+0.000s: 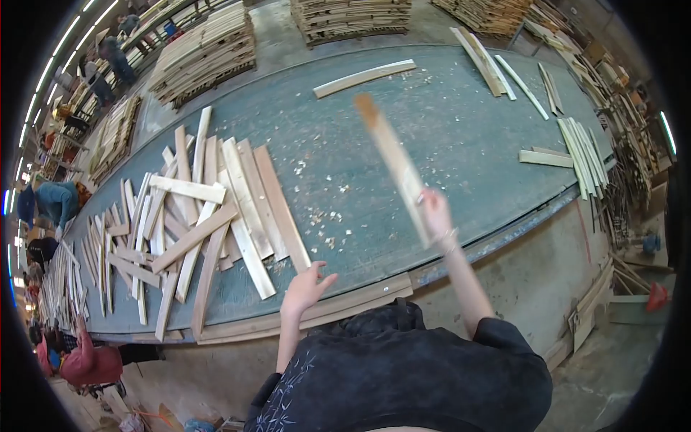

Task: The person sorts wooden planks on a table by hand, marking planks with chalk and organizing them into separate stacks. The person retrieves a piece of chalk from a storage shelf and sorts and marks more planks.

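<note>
My right hand (435, 214) is closed around the lower part of a wooden slat (394, 151), which slants up and away over the green table and is slightly blurred. Its far end is stained darker brown. My left hand (308, 285) is near the table's front edge with thumb and fingers apart. Its fingertips are right at the near end of a reddish-brown slat (282, 205). Beside that one, paler slats (248, 223) lie roughly parallel, and a jumbled heap of slats (188, 189) spreads farther left.
Wood chips (327, 216) litter the green table (475, 165). One slat (365, 78) lies near its far edge, and a bundle of narrow strips (583, 158) sits at the right end. Stacked lumber (209, 50) stands beyond. A person in red (90, 360) is at the left.
</note>
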{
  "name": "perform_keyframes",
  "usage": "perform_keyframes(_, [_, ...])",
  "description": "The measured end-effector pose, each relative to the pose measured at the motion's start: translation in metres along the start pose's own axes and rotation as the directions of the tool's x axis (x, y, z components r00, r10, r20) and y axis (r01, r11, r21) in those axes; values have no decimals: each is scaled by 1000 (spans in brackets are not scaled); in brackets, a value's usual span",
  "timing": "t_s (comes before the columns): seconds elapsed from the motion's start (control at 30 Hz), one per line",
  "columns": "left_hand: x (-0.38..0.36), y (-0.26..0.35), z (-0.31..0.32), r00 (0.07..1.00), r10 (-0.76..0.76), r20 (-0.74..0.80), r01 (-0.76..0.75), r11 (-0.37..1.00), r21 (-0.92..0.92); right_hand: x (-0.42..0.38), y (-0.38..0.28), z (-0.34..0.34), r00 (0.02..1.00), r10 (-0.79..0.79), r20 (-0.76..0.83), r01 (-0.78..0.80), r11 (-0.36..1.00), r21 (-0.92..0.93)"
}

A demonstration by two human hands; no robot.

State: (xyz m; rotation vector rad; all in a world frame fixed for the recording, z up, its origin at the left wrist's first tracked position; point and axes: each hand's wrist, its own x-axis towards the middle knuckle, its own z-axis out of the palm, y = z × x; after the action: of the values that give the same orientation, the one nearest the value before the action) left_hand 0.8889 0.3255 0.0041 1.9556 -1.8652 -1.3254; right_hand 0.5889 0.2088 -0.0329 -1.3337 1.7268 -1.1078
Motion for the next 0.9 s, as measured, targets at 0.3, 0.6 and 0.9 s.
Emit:
perform_keyframes(0.3, [30, 13, 8, 982, -158, -101, 149, 985, -93, 329, -49, -184, 768, -426, -478, -165, 589, -791])
perform_keyframes(0.6, [49, -20, 25, 734, -405, -546, 480, 877, -5, 280, 41, -75, 997, -26, 68, 29, 999, -37])
perform_keyframes(0.9, [64, -49, 52, 612, -315, -725, 696, 650, 306, 160, 54, 25, 880, 141, 453, -200, 976, 86])
